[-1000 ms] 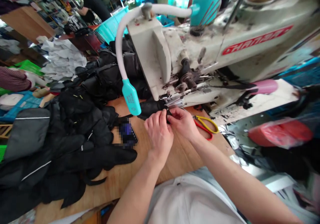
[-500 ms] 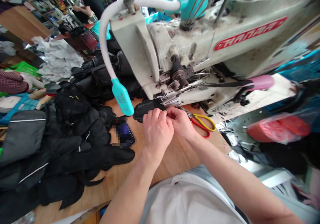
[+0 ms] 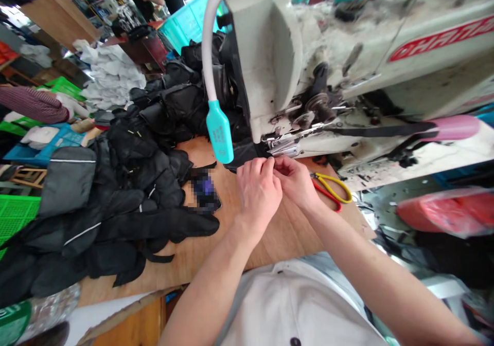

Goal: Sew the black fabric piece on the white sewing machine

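Note:
A black fabric piece (image 3: pixel 244 151) lies under the working end of a worn, off-white sewing machine (image 3: pixel 266 53). My left hand (image 3: pixel 259 187) is closed over the near edge of this piece, its fingers curled and their tips hidden. Right beside it, touching, my right hand (image 3: pixel 296 182) pinches at the same edge just before the metal guide (image 3: pixel 283 147). Most of the piece is covered by my left hand and the machine. Scissors (image 3: pixel 334 187) with one yellow and one red handle lie just right of my right hand.
A lamp with a turquoise head (image 3: pixel 219 132) hangs left of the machine. A phone (image 3: pixel 208 194) lies on the wooden table (image 3: pixel 278 238). Black sewn pieces (image 3: pixel 116 202) are heaped at left, near a plastic bottle (image 3: pixel 50 310). Another person's striped sleeve (image 3: pixel 33 103) shows far left.
The view has shifted, so the machine sits higher and farther right. Both hands keep their place together at the fabric edge, and less of the black piece shows past my left hand.

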Available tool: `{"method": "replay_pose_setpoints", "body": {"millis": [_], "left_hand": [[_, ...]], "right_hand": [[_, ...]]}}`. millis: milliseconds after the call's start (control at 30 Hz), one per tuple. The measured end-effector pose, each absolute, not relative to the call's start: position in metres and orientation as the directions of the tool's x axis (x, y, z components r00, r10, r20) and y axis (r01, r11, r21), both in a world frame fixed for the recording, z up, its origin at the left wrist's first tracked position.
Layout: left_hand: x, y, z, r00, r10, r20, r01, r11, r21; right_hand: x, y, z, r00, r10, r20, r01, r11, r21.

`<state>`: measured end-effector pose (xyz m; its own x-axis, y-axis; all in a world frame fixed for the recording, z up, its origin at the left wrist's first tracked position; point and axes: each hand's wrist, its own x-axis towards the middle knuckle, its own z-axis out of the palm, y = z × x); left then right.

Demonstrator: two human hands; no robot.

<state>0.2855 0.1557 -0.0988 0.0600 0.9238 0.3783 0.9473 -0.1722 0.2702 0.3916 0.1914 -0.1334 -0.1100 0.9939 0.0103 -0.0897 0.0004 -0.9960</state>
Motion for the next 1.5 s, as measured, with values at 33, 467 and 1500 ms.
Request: {"method": "replay_pose_setpoints", "body": {"millis": [33,467,1500], "left_hand": [[0.285,0.155,-0.099,0.060,0.924,0.379,0.947,-0.172,0.271],[0.279,0.157,-0.099,0.119,0.917,0.381,0.951,-0.216,0.223],[0.280,0.144,-0.119,-0.016,0.892,0.452,0.965,-0.105,0.241]], "right_hand": [[0.392,0.191,-0.135,-0.111,0.994,0.009,-0.090,-0.001,-0.996],[0.389,0.188,-0.137,-0.154,0.983,-0.099,-0.176,-0.125,-0.976],[0.380,0.199,-0.131,-0.044,0.992,-0.120,-0.209,-0.127,-0.970]]}}
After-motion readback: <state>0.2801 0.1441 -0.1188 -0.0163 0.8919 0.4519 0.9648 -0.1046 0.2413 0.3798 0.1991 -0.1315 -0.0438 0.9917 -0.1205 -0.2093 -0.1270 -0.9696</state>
